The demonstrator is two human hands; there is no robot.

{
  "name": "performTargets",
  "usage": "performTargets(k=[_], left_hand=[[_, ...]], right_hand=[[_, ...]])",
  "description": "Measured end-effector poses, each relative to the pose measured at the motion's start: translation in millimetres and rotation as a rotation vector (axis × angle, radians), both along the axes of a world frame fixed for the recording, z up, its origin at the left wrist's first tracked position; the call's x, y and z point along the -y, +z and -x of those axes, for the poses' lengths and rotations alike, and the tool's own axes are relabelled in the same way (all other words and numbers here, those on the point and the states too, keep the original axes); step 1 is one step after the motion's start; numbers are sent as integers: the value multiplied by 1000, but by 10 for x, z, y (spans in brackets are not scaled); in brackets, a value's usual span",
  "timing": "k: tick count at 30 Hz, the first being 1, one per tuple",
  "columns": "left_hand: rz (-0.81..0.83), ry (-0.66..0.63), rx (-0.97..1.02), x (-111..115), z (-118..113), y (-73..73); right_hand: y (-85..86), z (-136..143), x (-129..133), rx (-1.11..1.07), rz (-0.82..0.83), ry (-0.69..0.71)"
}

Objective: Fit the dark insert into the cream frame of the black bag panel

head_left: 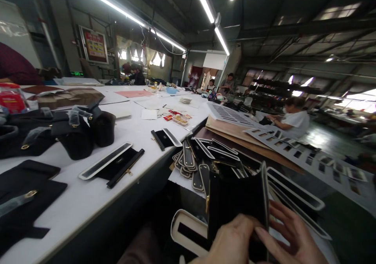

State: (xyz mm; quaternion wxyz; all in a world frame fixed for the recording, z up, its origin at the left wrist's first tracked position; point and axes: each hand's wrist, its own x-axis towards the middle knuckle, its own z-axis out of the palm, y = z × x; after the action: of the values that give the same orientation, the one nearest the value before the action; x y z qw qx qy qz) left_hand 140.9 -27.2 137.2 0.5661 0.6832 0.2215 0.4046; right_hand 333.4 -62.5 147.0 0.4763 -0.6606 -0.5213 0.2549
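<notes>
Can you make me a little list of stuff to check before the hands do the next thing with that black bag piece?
1. Both hands on the piece: ok. The left hand and right hand hold the black leather piece.
2. Piece upright: ok, it stands on edge.
3. Gold clasp visible: ok, on its left edge.
4. White-rimmed strip lined up on the right edge: cannot tell.
5. Spare strips nearby: ok, a pile of strips lies just beyond.
6. Fingers clear of the edge: not ok, right fingers wrap it.
</notes>
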Motion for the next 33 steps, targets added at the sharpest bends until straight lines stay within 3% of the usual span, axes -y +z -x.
performTargets(k=[3,7,9,11,17,20,27,33], left_hand=[[-85,58,13,-31,278,64],[-229,420,-86,-197,624,163],[-229,491,-128,-322,736,187],[-139,444,-140,-449,798,184],[251,103,27,-680,820,33],[233,43,-1,-691,825,-34],[-7,164,-210,-622,871,-12],[52,136,-198,-615,840,-98]], right_hand=[[2,16,49,10,-35,13],[22,107,107,41,-45,9],[23,150,122,40,-40,-1],[18,189,128,46,-42,-9],[-8,302,119,175,-70,-66],[-30,331,111,168,-44,-69],[-171,228,58,144,4,-56],[-179,218,8,178,87,-58]])
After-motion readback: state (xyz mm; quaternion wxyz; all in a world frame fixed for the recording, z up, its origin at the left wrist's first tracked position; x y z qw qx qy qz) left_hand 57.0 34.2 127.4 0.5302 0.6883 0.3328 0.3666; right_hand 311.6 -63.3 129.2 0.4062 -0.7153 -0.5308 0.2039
